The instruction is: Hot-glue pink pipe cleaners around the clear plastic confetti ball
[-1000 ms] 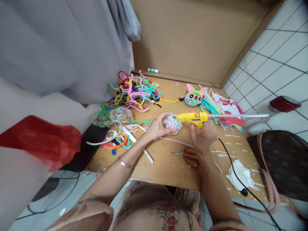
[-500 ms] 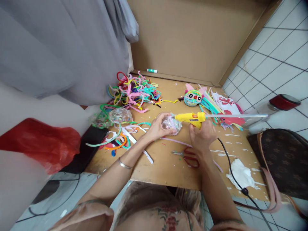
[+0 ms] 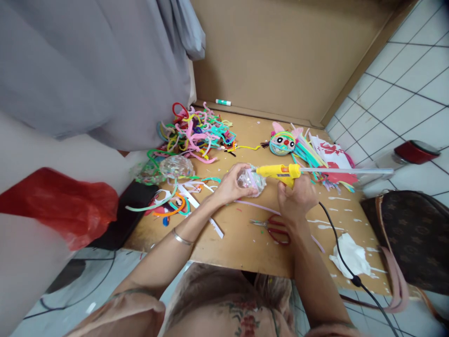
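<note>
Over the middle of the table, my left hand grips a clear, rounded ball with a pale lilac strip across it. My right hand is closed around the handle of a yellow hot glue gun. Its nozzle points left and meets the top of the ball beside the strip; whether glue is coming out is too small to tell. A long clear glue stick sticks out from the gun's back end. Red-handled scissors lie below, partly behind my right forearm. A lilac pipe cleaner rests on the table.
Tangled, colourful pipe cleaners are heaped at the back left, near another clear ball. A decorated ball with a face sits at the back right. The gun's black cable runs past a white tissue and a brown handbag.
Both hands, the ball and the glue gun keep nearly the same places. The whole view has shifted very slightly.
</note>
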A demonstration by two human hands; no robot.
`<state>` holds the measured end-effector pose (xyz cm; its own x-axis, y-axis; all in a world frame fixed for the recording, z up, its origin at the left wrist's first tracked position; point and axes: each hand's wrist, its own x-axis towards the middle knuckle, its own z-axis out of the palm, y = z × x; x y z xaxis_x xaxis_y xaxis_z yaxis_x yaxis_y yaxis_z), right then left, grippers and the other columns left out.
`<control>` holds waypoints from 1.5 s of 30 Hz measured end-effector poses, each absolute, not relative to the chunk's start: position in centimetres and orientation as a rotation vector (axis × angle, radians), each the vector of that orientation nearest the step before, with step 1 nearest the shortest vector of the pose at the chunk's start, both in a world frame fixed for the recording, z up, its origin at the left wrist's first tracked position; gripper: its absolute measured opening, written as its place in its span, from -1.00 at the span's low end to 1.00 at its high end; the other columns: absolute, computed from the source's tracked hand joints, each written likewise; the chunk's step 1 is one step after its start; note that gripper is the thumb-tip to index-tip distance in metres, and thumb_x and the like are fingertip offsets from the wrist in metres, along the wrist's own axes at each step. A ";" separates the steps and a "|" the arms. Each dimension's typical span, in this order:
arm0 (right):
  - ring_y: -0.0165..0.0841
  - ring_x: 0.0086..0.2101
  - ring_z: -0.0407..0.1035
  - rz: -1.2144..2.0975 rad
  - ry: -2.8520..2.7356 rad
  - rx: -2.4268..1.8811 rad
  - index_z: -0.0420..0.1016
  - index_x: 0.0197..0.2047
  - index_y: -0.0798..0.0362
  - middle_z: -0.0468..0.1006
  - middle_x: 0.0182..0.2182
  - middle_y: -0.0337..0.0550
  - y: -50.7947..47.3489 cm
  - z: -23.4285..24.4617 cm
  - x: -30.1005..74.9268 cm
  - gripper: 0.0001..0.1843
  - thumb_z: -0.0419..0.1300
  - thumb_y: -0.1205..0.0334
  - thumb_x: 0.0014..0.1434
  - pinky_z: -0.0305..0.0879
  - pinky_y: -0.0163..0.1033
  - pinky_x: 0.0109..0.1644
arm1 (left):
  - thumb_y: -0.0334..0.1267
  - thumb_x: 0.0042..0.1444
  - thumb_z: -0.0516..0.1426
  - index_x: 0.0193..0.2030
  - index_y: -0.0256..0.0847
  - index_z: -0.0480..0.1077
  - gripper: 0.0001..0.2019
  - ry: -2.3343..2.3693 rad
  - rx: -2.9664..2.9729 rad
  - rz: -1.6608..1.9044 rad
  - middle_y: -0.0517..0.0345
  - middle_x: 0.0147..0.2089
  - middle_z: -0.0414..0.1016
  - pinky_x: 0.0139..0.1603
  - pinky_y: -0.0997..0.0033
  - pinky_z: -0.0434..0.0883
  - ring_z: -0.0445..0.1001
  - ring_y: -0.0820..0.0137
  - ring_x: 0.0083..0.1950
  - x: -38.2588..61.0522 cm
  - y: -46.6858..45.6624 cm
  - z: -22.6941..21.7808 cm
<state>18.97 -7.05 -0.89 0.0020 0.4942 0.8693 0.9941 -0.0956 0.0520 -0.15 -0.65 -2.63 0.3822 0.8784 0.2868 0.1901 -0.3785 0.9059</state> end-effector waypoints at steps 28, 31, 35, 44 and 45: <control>-0.26 -0.42 0.28 -0.933 -1.575 -1.637 0.25 -0.32 0.00 0.36 -0.47 -0.17 -7.2 -0.7 19.2 -0.94 0.09 0.26 0.11 0.11 -0.22 -0.33 | -0.12 -0.23 0.40 0.11 -0.20 0.27 -0.27 0.943 1.835 1.047 -0.04 0.14 0.41 0.20 0.16 0.33 0.41 0.14 0.18 -0.2 -0.6 -2.8; -0.25 -0.42 0.27 -0.905 -1.577 -1.637 0.25 -0.30 0.01 0.36 -0.46 -0.16 -7.1 -0.8 19.2 -0.93 0.08 0.24 0.11 0.11 -0.21 -0.34 | -0.12 -0.23 0.40 0.11 -0.18 0.27 -0.28 0.942 1.834 1.046 -0.01 0.13 0.42 0.21 0.17 0.32 0.41 0.15 0.17 -0.1 -0.6 -2.8; -0.25 -0.41 0.29 -0.878 -1.570 -1.658 0.27 -0.28 0.01 0.38 -0.44 -0.14 -7.1 -0.9 19.3 -0.92 0.08 0.25 0.10 0.12 -0.21 -0.32 | -0.10 -0.23 0.40 0.11 -0.18 0.27 -0.27 0.947 1.838 1.039 -0.01 0.11 0.43 0.20 0.16 0.33 0.41 0.14 0.17 -0.1 -0.6 -2.8; -0.24 -0.39 0.32 -0.847 -1.588 -1.650 0.30 -0.23 0.04 0.39 -0.43 -0.12 -7.2 -0.7 19.4 -0.87 0.10 0.26 0.10 0.13 -0.21 -0.31 | -0.11 -0.23 0.41 0.11 -0.19 0.28 -0.27 0.941 1.845 1.041 -0.01 0.10 0.43 0.19 0.18 0.33 0.41 0.16 0.15 -0.2 -0.5 -2.9; -0.24 -0.39 0.32 -0.841 -1.587 -1.658 0.30 -0.22 0.03 0.39 -0.43 -0.13 -7.3 -0.7 19.4 -0.86 0.10 0.26 0.10 0.14 -0.21 -0.31 | -0.11 -0.23 0.41 0.11 -0.19 0.28 -0.27 0.937 1.844 1.044 -0.02 0.10 0.43 0.18 0.17 0.33 0.41 0.15 0.15 -0.2 -0.5 -2.9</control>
<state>19.36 -7.27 -0.69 0.0466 0.5571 0.8291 0.9989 -0.0223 -0.0411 -0.15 -0.52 -2.87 0.3844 0.8713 0.3050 0.2098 -0.4042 0.8903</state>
